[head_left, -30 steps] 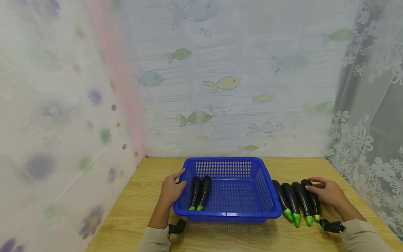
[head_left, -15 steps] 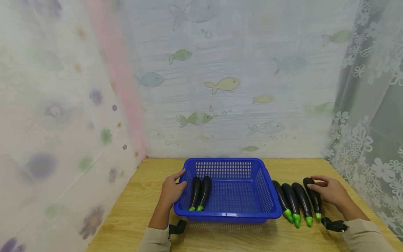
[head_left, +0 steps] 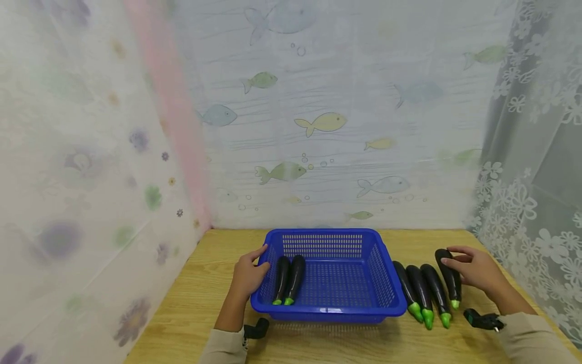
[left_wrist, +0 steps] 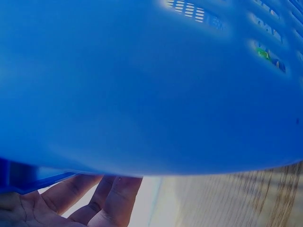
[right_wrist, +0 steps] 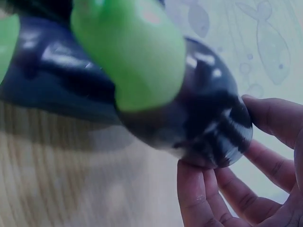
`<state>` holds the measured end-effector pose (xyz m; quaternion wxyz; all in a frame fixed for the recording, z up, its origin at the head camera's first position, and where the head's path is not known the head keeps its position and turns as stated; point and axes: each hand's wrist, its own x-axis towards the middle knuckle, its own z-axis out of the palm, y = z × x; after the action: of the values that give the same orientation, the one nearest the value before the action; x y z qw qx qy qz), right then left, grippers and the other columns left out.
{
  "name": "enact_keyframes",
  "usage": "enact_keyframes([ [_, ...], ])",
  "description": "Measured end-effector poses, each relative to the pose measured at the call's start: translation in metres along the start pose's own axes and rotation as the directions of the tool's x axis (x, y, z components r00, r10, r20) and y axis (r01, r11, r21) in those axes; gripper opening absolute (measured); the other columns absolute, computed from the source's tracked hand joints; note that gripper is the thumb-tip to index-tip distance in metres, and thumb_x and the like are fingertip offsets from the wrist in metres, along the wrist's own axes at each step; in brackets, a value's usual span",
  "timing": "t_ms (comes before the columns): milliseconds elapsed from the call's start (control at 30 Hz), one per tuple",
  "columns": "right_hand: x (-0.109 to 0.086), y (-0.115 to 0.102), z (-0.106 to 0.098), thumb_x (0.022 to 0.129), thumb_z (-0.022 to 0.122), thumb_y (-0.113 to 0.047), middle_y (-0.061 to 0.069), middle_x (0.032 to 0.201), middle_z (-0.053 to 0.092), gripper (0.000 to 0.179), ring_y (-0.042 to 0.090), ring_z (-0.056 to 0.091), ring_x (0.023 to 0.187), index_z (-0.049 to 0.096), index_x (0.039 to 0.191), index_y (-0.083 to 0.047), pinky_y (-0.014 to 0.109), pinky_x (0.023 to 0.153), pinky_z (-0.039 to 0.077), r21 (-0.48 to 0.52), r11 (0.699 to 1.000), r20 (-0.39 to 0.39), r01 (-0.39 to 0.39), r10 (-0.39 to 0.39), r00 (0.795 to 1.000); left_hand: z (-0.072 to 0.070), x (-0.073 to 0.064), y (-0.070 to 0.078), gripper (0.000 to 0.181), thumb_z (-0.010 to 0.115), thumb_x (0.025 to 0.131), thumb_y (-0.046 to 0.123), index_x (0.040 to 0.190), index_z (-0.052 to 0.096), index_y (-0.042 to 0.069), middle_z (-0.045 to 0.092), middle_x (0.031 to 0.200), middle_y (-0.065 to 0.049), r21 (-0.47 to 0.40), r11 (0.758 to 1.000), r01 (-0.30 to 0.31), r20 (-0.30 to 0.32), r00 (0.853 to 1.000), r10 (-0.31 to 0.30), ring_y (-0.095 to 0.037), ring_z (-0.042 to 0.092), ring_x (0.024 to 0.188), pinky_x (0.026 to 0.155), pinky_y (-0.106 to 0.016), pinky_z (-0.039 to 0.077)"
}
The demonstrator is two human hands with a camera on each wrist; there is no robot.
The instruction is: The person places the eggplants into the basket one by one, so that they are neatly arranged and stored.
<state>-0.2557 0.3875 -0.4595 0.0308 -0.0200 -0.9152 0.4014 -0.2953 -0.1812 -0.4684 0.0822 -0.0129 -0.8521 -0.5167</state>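
My right hand point(head_left: 477, 273) pinches the upper end of a dark eggplant point(head_left: 449, 278), thumb on one side and fingers on the other. In the right wrist view, this eggplant point(right_wrist: 203, 109) is raised off the table with its green stem end point(right_wrist: 137, 56) towards the camera. To its left, three more eggplants point(head_left: 435, 290) lie side by side. My left hand point(head_left: 247, 275) grips the left rim of a blue plastic basket point(head_left: 327, 309). Two eggplants point(head_left: 296, 278) lie inside, along the left wall. The basket's wall point(left_wrist: 142, 94) hides part of the left fingers point(left_wrist: 118, 201) in the left wrist view.
Everything rests on a wood-grain table point(head_left: 200, 293). A fish-print sheet point(head_left: 327, 151) hangs behind it, a flowered sheet point(head_left: 91, 202) on the left, and a lace curtain point(head_left: 532, 202) on the right. The basket's right wall stands close to the row of eggplants.
My right hand has drawn the rightmost eggplant away from the row and lifted it, moving slightly up in view. The left hand and the basket have stayed put.
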Motion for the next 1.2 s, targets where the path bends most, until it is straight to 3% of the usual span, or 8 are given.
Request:
enact_keyframes([
  [333, 0.0, -0.019, -0.001, 0.102, 0.059, -0.049, 0.045, 0.145, 0.042, 0.08, 0.055, 0.058, 0.121, 0.036, 0.155, 0.007, 0.047, 0.081, 0.063, 0.041, 0.999, 0.016, 0.015, -0.016, 1.0, 0.0, -0.001, 0.0, 0.055, 0.065, 0.094, 0.015, 0.148, 0.059, 0.019, 0.051, 0.155, -0.021, -0.001, 1.0, 0.001, 0.003, 1.0, -0.001, -0.036, 0.073, 0.104, 0.071, -0.046, 0.064],
  [1200, 0.009, -0.079, 0.012, 0.101, 0.061, -0.05, 0.043, 0.146, 0.043, 0.08, 0.055, 0.055, 0.126, 0.038, 0.156, 0.004, 0.051, 0.085, 0.062, 0.087, 0.994, 0.033, 0.059, -0.062, 0.998, 0.001, 0.001, -0.001, 0.055, 0.066, 0.092, 0.016, 0.147, 0.06, 0.018, 0.053, 0.153, -0.021, 0.011, 1.0, -0.008, -0.006, 1.0, 0.008, -0.036, 0.074, 0.103, 0.071, -0.046, 0.064],
])
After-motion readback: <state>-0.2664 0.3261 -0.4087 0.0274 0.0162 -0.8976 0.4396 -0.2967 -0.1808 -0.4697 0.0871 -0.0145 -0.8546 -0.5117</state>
